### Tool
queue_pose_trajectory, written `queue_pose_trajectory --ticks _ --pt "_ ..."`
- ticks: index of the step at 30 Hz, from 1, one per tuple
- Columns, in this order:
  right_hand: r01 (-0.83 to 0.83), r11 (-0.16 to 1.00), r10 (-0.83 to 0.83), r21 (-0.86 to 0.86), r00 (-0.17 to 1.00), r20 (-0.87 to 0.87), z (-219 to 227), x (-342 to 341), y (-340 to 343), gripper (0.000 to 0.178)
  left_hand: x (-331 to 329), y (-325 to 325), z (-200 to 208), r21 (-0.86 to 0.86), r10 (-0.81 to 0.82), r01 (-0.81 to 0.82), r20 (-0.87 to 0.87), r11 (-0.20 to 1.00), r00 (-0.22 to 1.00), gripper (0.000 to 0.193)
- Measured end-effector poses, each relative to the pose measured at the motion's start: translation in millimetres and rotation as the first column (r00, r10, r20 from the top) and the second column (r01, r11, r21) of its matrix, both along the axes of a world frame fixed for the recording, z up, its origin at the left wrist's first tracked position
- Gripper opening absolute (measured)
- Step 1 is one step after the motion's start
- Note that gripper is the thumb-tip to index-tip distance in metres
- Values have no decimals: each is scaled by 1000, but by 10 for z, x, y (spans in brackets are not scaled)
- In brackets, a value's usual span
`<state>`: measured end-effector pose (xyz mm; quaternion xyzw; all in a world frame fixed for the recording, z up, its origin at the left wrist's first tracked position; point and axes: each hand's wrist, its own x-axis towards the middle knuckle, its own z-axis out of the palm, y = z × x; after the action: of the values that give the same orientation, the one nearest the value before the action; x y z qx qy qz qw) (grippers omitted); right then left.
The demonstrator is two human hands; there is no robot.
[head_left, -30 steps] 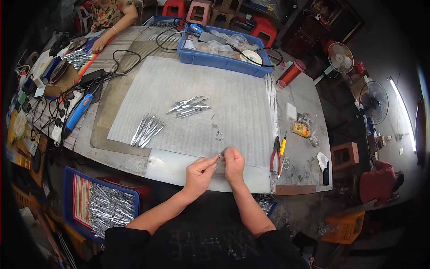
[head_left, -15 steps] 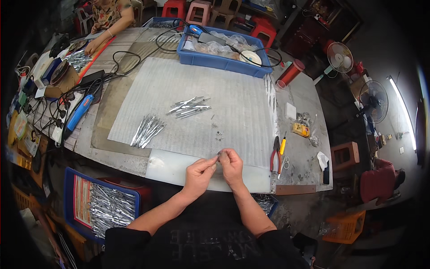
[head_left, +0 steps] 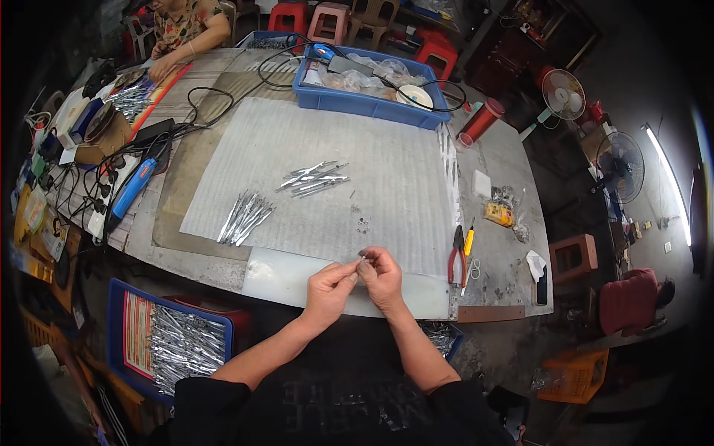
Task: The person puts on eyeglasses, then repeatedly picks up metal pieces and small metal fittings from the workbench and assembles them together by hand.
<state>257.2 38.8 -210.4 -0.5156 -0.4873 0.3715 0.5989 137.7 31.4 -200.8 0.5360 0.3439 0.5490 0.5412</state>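
Note:
My left hand [head_left: 330, 288] and my right hand [head_left: 381, 279] meet above the pale board [head_left: 275, 276] at the table's near edge. Both are pinched closed with fingertips together, on something too small to make out. Just beyond them, tiny metal rings [head_left: 362, 223] lie on the white foam sheet [head_left: 297, 134]. Farther off is a loose pile of slim silver metal pieces [head_left: 316, 178]. To the left, a second bundle of the same slim pieces [head_left: 245, 218] rests on the sheet.
Right of the sheet lie red-handled pliers [head_left: 455, 256], a yellow screwdriver [head_left: 468, 241] and small scissors [head_left: 475, 268]. A blue bin [head_left: 372, 104] stands at the back. Below left, a blue crate [head_left: 115, 327] holds many silver pieces. A co-worker's hand [head_left: 161, 69] works at far left.
My right fingers have shifted slightly against the left fingertips, with both hands staying in place. The co-worker's hand at far left has moved a little.

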Motion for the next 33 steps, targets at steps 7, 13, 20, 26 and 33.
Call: queue_pose_trajectory --ticks 7,13,20,26,33 --pt "-42 992 23 -122 987 -156 48 57 14 19 -24 -20 51 -122 -16 19 28 992 999 22" --pt "-70 990 46 -122 980 -193 45 104 9 18 -12 -20 57 -14 -12 12 0 1000 1000 23" --pt "10 999 -8 53 999 -45 46 -54 -28 26 -7 -34 19 -58 8 -8 0 998 1000 22" --pt "73 997 -72 -4 985 -154 72 -52 -8 19 -4 -10 12 -24 1 -1 -10 1000 1000 23" --pt "22 988 -50 -155 983 -176 112 15 -17 20 -7 -21 51 -31 9 -9 -16 999 1000 22"
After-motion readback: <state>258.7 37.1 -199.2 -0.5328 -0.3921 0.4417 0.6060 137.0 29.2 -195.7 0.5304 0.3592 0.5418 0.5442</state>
